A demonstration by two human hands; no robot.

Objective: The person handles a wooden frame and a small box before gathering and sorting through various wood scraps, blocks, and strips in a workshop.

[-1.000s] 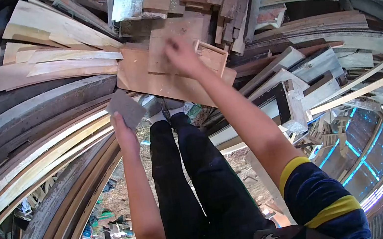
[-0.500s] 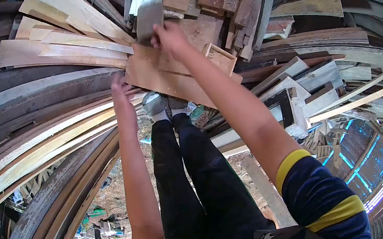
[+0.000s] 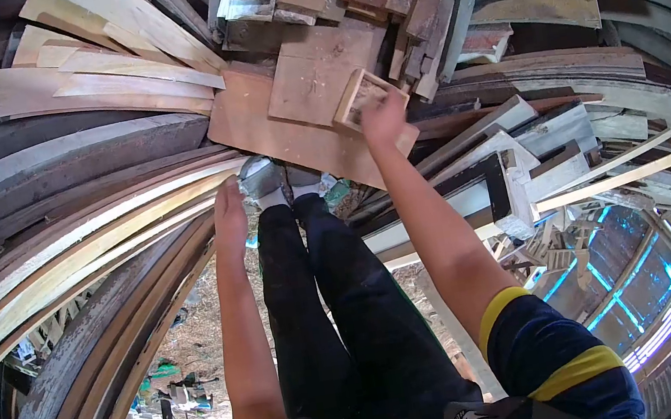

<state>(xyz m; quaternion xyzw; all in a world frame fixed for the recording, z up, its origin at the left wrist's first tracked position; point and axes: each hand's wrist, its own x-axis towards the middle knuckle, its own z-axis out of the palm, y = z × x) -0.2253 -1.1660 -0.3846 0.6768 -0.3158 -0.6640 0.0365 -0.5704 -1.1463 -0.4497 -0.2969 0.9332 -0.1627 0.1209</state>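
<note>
My right hand is over the right end of a small open wooden box, its fingers reaching down inside the rim. The fingers are smeared, and what they touch in the box is hidden. Beneath the box lie a squarish brown board and a longer, wide flat board. My left hand hangs beside the ends of long pale planks, fingers stretched out and holding nothing.
Thin pale boards fan out at upper left. Offcuts are piled at upper right. Long timbers curve along the left, and more lumber juts in from the right. My shoes stand just below the wide board.
My right hand has left a greyish board at the top and come down and right to the small box. My left hand has lowered slightly. The view has shifted a little.
</note>
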